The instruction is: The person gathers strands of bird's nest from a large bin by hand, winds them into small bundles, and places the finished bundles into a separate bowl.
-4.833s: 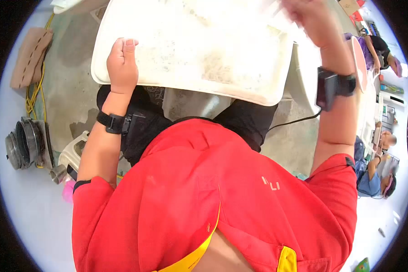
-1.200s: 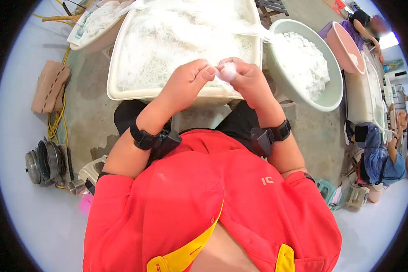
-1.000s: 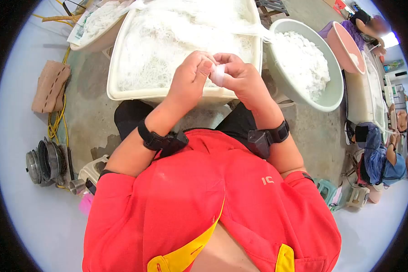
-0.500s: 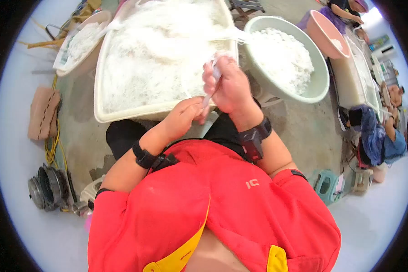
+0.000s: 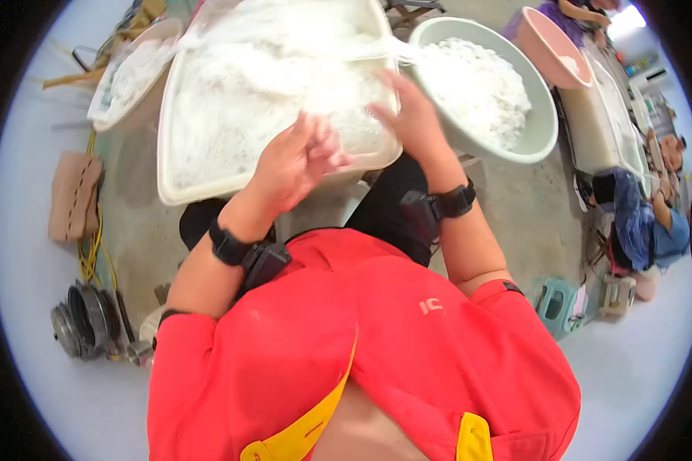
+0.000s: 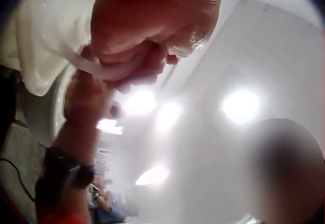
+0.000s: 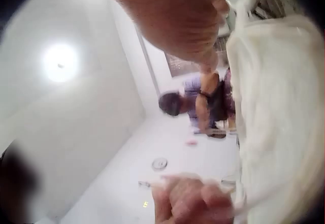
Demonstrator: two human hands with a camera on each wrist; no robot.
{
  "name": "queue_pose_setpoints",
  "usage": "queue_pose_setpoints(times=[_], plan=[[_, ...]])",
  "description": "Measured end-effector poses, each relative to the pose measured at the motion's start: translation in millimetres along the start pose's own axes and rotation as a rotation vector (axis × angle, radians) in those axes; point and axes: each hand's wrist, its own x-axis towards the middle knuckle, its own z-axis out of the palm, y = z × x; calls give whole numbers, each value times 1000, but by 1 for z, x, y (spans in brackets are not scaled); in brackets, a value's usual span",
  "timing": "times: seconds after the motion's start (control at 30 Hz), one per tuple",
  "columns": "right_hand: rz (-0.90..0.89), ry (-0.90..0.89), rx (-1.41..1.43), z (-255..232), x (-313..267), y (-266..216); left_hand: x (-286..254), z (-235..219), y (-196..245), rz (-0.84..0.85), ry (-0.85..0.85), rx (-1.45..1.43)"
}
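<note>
In the head view my left hand (image 5: 292, 165) is over the near edge of a white tub (image 5: 207, 188), its fingers curled. A wet, whitish translucent strand (image 6: 84, 64) is gripped in these fingers and trails out toward the tub in the left wrist view. My right hand (image 5: 415, 115), blurred, is apart from the left, above the tub's right side. Its fingers are spread and nothing shows between them. A mass of pale stringy strands (image 5: 284, 69) fills the tub.
A pale green basin (image 5: 546, 131) of white clumps stands to the right, and a pink basin (image 5: 550, 50) beyond it. Another basin (image 5: 115, 115) of white material is at the left. Metal pots (image 5: 84, 319) and a teal stool (image 5: 557, 303) flank me. Another person sits at far right.
My hands worked together over a small white bundle, then stretched it between them. Now they are apart: the right has swung up and open, the left has risen with the strand.
</note>
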Motion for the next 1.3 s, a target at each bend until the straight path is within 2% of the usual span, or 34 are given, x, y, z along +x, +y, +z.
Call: queue_pose_setpoints(times=[0.03,0.07,0.13,0.17,0.2,0.3,0.33,0.37,0.4,0.43,0.47,0.53,0.57,0.63,0.67,0.73,0.77,0.83,0.87,0.97,1.0,1.1,1.13,1.17,1.23,1.3], plan=[[-177,-176,117,16,-4,-13,2,7,5,-19,-98,-95],[-301,-266,105,28,-9,-27,2,11,12,11,-94,-173],[-440,-415,186,34,-16,-49,3,3,31,134,28,-107],[-429,-396,256,35,-16,-54,5,-4,39,196,83,-73],[-415,-376,323,35,-15,-57,7,-26,35,195,44,-120],[-302,-253,484,38,-11,-58,0,-5,15,-49,475,-138],[-230,-228,521,36,-8,-58,-6,-20,6,-18,336,-114],[-156,-202,556,35,-6,-58,-4,-24,-1,137,425,77],[-11,-36,686,42,-8,-60,-2,-26,-8,290,510,269],[-20,7,541,38,-7,-62,0,-26,-13,443,591,460],[-29,48,395,31,-4,-65,-11,-34,-3,364,430,673],[-100,99,163,23,-1,-66,-14,-14,-13,220,159,888],[-85,114,179,24,-1,-66,-15,-5,-16,141,24,989],[-54,141,211,27,-2,-68,-14,-7,-22,116,-84,1044],[45,116,307,26,-1,-67,-13,-7,-23,103,-142,1072],[254,67,494,19,0,-61,-13,-9,-12,144,103,1098],[268,74,462,14,3,-53,-14,-12,-3,161,226,1107],[185,150,599,2,9,-48,-17,-22,16,95,331,1170],[156,160,494,-7,13,-47,-16,-25,21,62,384,1201],[15,97,373,-13,19,-57,-2,-29,9,557,272,1388],[-81,58,321,-8,20,-59,2,-26,4,479,198,1311],[62,-74,594,-8,16,-91,16,-8,-5,403,108,1221],[101,-73,674,-17,17,-101,17,-1,1,189,87,1166],[9,13,642,-22,20,-95,22,-6,-1,170,120,1218],[-11,70,886,-44,23,-94,40,-31,-14,129,184,1321],[-13,104,955,-66,24,-91,57,-59,-23,348,295,1386]])
